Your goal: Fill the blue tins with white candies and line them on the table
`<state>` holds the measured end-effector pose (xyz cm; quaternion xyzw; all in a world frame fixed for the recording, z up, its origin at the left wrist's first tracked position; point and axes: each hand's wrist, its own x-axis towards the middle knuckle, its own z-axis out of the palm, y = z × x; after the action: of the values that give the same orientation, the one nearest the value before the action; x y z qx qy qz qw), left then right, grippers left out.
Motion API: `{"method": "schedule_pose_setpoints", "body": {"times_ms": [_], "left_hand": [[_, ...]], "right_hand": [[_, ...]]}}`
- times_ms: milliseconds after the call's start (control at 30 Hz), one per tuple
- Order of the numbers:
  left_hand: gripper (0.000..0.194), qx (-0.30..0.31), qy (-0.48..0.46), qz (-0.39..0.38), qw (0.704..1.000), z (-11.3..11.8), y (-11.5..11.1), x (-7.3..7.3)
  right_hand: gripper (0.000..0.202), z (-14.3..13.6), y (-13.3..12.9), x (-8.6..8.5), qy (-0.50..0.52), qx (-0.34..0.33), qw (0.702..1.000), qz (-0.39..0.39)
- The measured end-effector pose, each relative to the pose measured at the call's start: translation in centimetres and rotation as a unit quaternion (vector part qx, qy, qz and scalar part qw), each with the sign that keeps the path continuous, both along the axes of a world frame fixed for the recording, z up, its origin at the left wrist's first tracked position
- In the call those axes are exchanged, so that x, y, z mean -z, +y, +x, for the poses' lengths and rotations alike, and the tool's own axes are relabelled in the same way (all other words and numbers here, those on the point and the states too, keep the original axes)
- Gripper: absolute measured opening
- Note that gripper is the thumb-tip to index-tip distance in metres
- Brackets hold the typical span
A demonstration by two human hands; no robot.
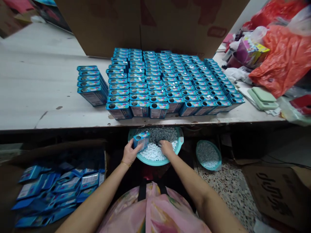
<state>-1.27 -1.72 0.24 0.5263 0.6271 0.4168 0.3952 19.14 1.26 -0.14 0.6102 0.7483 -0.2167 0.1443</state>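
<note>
White table (36, 84) bears blue boxes (139, 110) along its front edge, seemingly done; loose boxes (69, 184) remain; left grip (130, 152) holds 1 box (140, 140); right grip (167, 149) I cannot tell

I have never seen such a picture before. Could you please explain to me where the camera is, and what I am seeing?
There is no machine here: a person works with two bare hands. This single picture comes from a camera worn on the head, looking forward and down. The left hand holds a blue box over a turquoise basin of white pellets. The right hand reaches into those pellets, seemingly gripping a small tool, too unclear to name. On the white table stand rows of similar boxes, with a smaller group to their left and a large cardboard box behind.
</note>
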Motion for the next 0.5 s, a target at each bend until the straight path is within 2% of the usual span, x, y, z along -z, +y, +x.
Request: {"method": "schedule_pose_setpoints", "body": {"times_ms": [133,267,367,500], "left_hand": [[0.042,0.001,-0.071,-0.035,0.997,1.0,-2.4,-0.1],[0.044,0.020,-0.093,-0.042,0.995,0.3,-3.7,-0.9],[0.044,0.030,-0.045,-0.015,0.998,-0.7,-3.4,-1.6],[0.043,0.042,0.021,0.009,0.999,-1.2,-2.4,-2.2]], "right_hand": [[0.035,-0.3,-1.0,2.0,0.100,0.043,0.994,0.012],[0.031,1.7,-1.5,2.6,0.178,0.069,0.982,0.012],[0.030,3.6,-1.4,1.8,0.216,0.081,0.973,0.017],[0.026,6.3,-1.1,-1.2,0.289,0.115,0.950,0.031]]}}
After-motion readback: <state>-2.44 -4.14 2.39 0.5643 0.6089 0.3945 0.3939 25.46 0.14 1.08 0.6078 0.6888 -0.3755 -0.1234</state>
